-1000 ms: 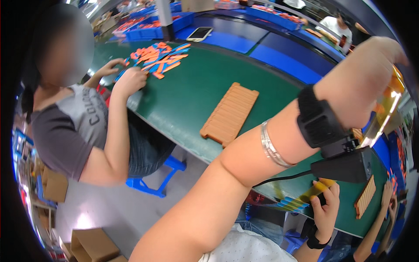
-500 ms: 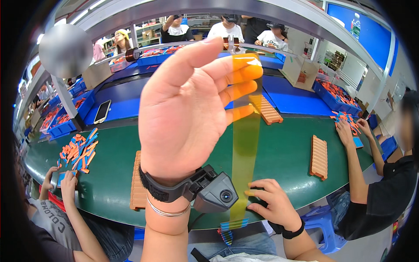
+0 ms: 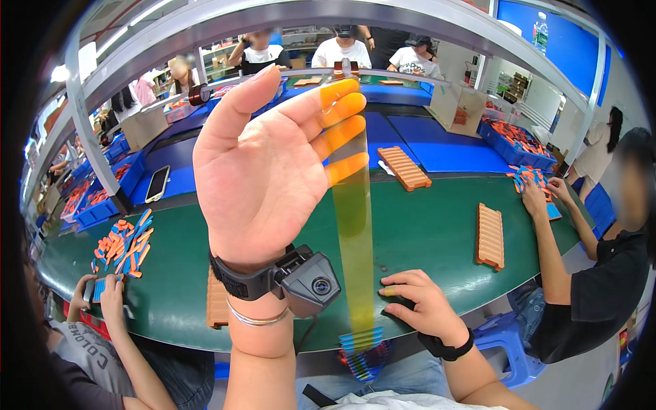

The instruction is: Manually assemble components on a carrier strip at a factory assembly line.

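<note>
A long strip of translucent amber tape [image 3: 354,273] runs down from the far side of the table to its near edge. My left hand [image 3: 260,164] is raised in front of me, palm up, fingers stretched out and thumb apart. Its fingertips lie behind the tape and show orange through it. The tape's lower end lies over a row of blue strips [image 3: 361,339] at the table's edge; coloured strips hang below them. My right hand [image 3: 425,305] is held low at the near edge, right of the tape and apart from it, fingers spaced, with a yellowish patch on one finger.
Ridged orange-brown trays [image 3: 490,236] [image 3: 404,168] lie on the green table [image 3: 424,232]; another is partly behind my left arm. Tape rolls [image 3: 346,69] sit on the far bar. Co-workers at both sides handle small orange and blue strips [image 3: 124,242]. A phone [image 3: 158,184] lies far left.
My left hand and the tape's upper part have shifted left. My right hand's fingertips, earlier at the tape's edge, are now apart from it. The view has turned slightly.
</note>
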{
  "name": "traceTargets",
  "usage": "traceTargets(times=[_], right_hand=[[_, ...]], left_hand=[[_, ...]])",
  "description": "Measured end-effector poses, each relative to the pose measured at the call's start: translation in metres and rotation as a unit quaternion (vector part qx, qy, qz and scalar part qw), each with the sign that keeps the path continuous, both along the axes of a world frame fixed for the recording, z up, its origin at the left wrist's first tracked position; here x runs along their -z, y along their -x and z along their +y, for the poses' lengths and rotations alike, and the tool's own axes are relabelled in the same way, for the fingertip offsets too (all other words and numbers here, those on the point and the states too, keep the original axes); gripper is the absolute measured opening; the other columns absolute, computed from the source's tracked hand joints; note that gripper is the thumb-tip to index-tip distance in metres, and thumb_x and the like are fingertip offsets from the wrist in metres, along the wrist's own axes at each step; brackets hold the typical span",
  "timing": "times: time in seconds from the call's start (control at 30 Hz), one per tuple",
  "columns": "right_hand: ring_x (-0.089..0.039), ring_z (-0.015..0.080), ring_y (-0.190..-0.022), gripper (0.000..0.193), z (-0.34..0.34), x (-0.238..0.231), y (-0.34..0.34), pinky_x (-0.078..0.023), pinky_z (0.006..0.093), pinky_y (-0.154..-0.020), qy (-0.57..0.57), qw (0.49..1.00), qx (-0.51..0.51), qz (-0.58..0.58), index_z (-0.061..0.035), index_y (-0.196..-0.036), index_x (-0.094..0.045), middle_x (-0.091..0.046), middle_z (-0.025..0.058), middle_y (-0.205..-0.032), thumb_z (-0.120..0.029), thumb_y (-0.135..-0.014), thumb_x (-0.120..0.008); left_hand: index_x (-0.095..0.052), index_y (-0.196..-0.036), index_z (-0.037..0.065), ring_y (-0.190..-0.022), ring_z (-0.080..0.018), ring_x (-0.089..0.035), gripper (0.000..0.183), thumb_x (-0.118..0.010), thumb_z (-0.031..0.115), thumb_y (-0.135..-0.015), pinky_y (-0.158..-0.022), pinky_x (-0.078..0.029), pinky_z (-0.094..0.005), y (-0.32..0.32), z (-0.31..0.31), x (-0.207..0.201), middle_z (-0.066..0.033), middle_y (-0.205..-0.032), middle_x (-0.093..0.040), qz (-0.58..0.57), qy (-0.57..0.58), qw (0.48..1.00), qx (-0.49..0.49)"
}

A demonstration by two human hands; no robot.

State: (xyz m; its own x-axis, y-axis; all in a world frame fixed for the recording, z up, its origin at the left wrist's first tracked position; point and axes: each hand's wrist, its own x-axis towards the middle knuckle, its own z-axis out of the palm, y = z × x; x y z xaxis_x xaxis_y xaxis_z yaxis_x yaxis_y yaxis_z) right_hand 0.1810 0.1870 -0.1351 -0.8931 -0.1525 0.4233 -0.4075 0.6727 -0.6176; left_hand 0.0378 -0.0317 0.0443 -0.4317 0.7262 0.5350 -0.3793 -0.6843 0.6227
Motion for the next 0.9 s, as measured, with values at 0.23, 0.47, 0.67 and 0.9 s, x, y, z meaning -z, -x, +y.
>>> traceTargets(times=[0.23,0.47,0.67,0.9], right_hand=[[-0.054,0.0286,-0.107,0.032,0.000,-0.003,-0.002,-0.044,0.0379,-0.091,-0.005,1.000,-0.002,0.001,-0.0075,-0.103,-0.068,-0.062,0.0079,-0.115,-0.010,-0.073,-0.074],[-0.052,0.0298,-0.107,0.030,0.001,-0.005,-0.003,-0.044,0.0388,-0.090,-0.030,0.999,-0.016,-0.002,-0.0075,-0.102,-0.068,-0.061,0.0084,-0.114,-0.017,-0.074,-0.075],[-0.053,0.0299,-0.106,0.030,-0.005,-0.005,-0.001,-0.045,0.0385,-0.090,-0.037,0.999,0.005,-0.002,-0.0075,-0.102,-0.068,-0.061,0.0080,-0.113,-0.017,-0.074,-0.075],[-0.053,0.0298,-0.107,0.029,-0.005,-0.009,-0.002,-0.045,0.0389,-0.090,-0.055,0.998,0.010,0.010,-0.0074,-0.102,-0.067,-0.061,0.0083,-0.114,-0.017,-0.075,-0.074]], left_hand=[[-0.039,-0.133,-0.011,-0.125,-0.0347,-0.043,0.069,-0.041,0.045,-0.093,-0.106,-0.029,-0.0548,-0.002,0.001,0.000,-0.0239,-0.136,-0.045,0.002,-0.008,1.000,0.009],[-0.037,-0.134,-0.012,-0.126,-0.0356,-0.042,0.068,-0.039,0.044,-0.094,-0.107,-0.028,-0.0556,-0.009,-0.002,-0.004,-0.0245,-0.136,-0.044,-0.027,0.004,0.999,-0.033],[-0.038,-0.133,-0.012,-0.126,-0.0355,-0.042,0.067,-0.037,0.043,-0.095,-0.106,-0.029,-0.0553,-0.015,0.000,-0.009,-0.0244,-0.135,-0.045,-0.048,0.050,0.994,-0.084],[-0.042,-0.132,-0.010,-0.126,-0.0351,-0.042,0.065,-0.036,0.044,-0.095,-0.106,-0.029,-0.0555,-0.017,0.002,-0.013,-0.0239,-0.135,-0.046,-0.071,0.039,0.994,-0.079]])
